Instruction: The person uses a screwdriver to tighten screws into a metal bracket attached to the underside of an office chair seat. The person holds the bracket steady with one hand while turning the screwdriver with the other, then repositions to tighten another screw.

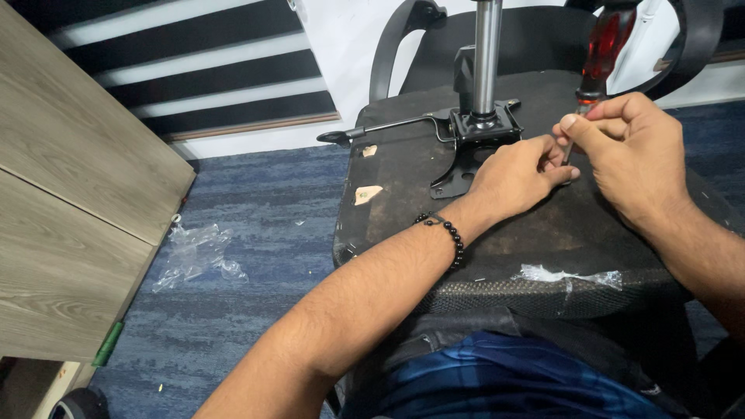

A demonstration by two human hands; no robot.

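An upturned office chair seat (403,202) lies across my lap, its black underside facing up. A black metal mechanism plate (475,132) with a chrome gas cylinder (487,54) and a side lever (384,126) sits on it. My left hand (518,174), with a black bead bracelet at the wrist, rests on the seat by the plate's right edge, fingers pinched near the tool tip. A screwdriver with a red translucent handle (607,43) stands upright in my right hand (621,151), its tip hidden between my hands.
A wooden cabinet panel (70,202) stands at the left. Crumpled clear plastic wrap (194,252) lies on the blue carpet. A green marker-like object (109,344) sits by the cabinet base. The chair's black armrests (396,39) rise behind the seat, before striped blinds.
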